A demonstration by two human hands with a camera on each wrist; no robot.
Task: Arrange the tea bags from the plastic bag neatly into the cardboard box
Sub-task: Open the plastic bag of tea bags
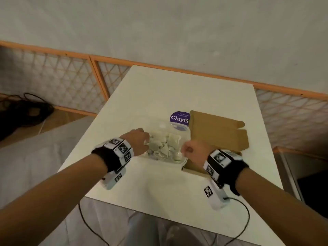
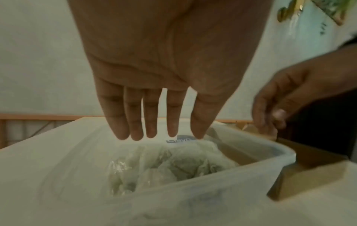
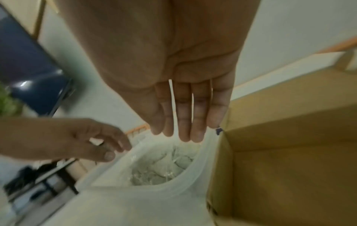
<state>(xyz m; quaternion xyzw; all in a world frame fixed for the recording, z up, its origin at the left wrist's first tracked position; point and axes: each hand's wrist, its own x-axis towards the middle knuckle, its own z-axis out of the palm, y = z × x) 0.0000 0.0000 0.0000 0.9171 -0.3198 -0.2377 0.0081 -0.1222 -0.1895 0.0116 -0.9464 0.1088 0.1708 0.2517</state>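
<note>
Hovering both hands over plastic bag [image 1: 168, 142] mouth | left hand [image 2: 166, 85] fingers straight, holding nothing | right hand [image 3: 173, 91] likewise | tea bags [image 1: 166, 145] heaped inside bag on surface [image 1: 159, 181] | cardboard box [image 1: 218, 134] open, touching bag, likely for short transfers

Black wristbands [image 1: 108, 157] with white marker-tagged camera blocks [image 1: 215, 196], trailing black cables [image 1: 243, 221].
</note>
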